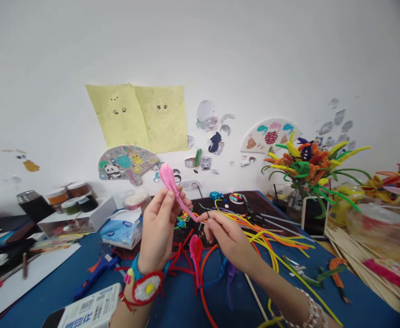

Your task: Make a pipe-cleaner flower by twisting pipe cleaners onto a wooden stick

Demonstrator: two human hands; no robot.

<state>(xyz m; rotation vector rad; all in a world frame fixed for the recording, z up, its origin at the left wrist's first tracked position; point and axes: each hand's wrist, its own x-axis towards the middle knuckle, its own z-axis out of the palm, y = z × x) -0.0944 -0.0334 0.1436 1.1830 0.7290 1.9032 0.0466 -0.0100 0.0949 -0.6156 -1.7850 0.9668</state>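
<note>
A pink pipe cleaner piece (170, 178), with a looped, petal-like top and a twisted tail, is raised above the table. My left hand (161, 221) is closed around it just below the loops, thumb in front. The fingertips of my right hand (225, 234) pinch at the lower end of its tail. A thin dark strand (207, 214) shows by my right fingertips; its kind is unclear. Below my hands lie a similar pink and red looped pipe cleaner piece (195, 250) and several red pipe cleaners (179, 255).
Yellow and orange pipe cleaners (268, 243) spread to the right, near black scissors (251, 209). A vase of pipe cleaner flowers (295, 202) and a white phone (314, 216) stand behind. On the left are a tissue pack (121, 228), a blue glue gun (97, 273) and a white box (94, 307).
</note>
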